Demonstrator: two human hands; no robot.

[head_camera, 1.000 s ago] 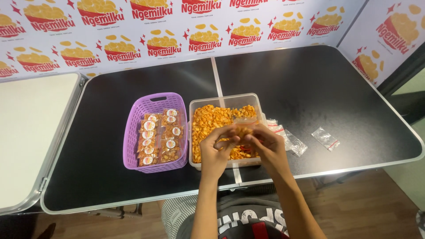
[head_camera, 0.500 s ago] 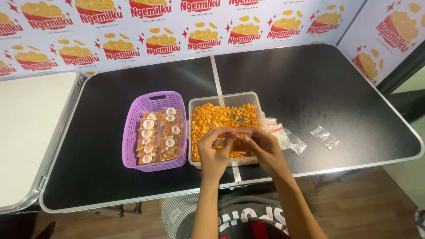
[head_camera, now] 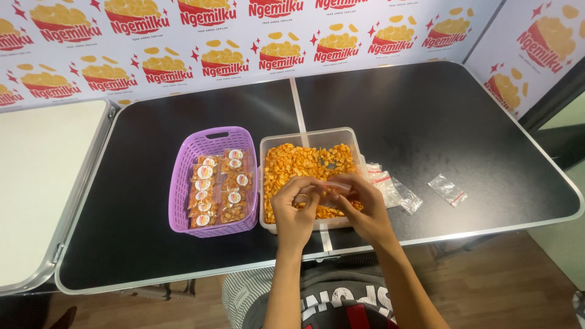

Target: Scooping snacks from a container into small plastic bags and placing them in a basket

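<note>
Small clear plastic bag [head_camera: 332, 187] sits pinched between the left hand [head_camera: 294, 210] and the right hand [head_camera: 364, 207], just above the clear plastic tub of orange snacks [head_camera: 309, 172]. Left of the tub is a purple plastic basket [head_camera: 213, 181] of filled packets. Empty clear bags [head_camera: 399, 192] lie right on the black worktop [head_camera: 426, 122].

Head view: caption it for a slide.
Both hands, left and right, hold a small bag over a tub of snacks.
</note>
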